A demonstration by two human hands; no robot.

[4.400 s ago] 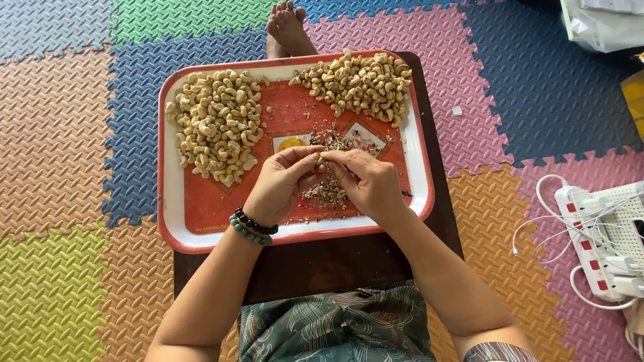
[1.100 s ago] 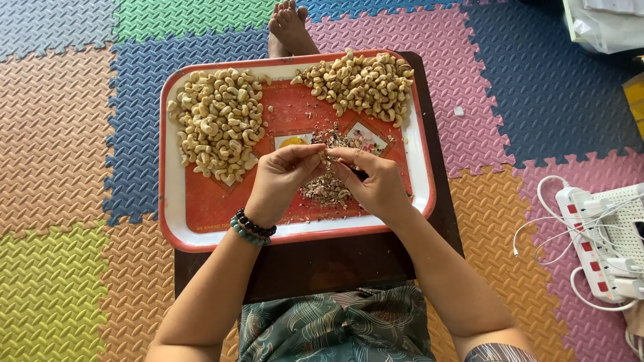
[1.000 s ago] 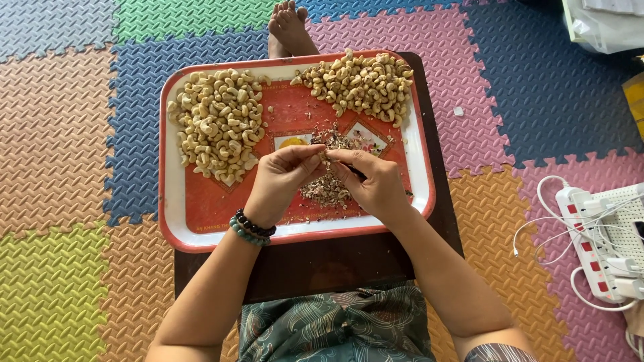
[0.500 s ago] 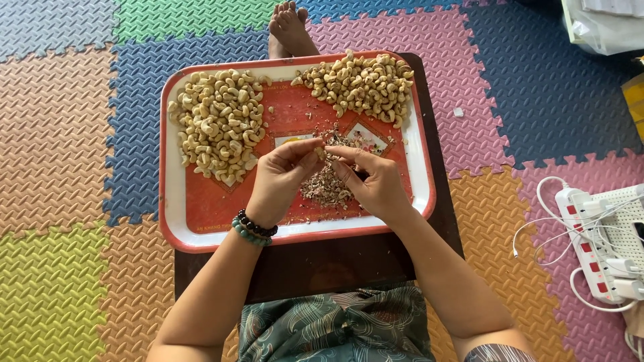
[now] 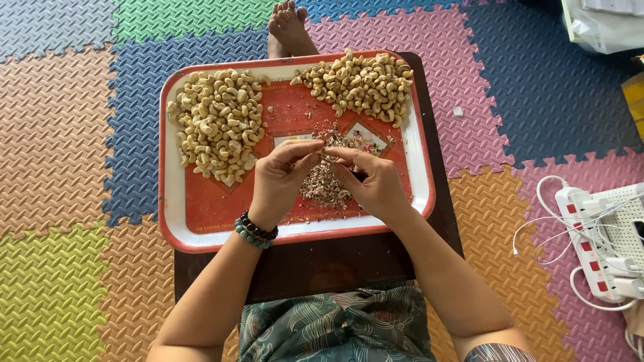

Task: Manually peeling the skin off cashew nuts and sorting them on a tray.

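The foam floor mat (image 5: 60, 134) of coloured interlocking squares carries a dark low desk (image 5: 335, 265). On the desk sits a red tray (image 5: 201, 208) with a white rim; all places below are given relative to this tray.

Far left part of the tray: the pale pile (image 5: 218, 121) of cashews, clean and light in colour, judged to be finished nuts. Far right part: the brown pile (image 5: 359, 82), darker in tone, judged to be nuts not yet peeled. The two piles look roughly equal in bulk, so the work appears about half done, with a full pile left.

Tray centre: a heap of skin scraps (image 5: 325, 184), partly hidden by the hands.

Above that heap, the left hand (image 5: 278, 181) and right hand (image 5: 376, 184) meet fingertip to fingertip. Both grips are pinched nearly closed on one single cashew (image 5: 324, 153), held just over the scraps. A dark slim object shows under the right fingers; whether it is a tool cannot be told.

Right of the tray, on the mat: a white power strip (image 5: 597, 241) with cables.
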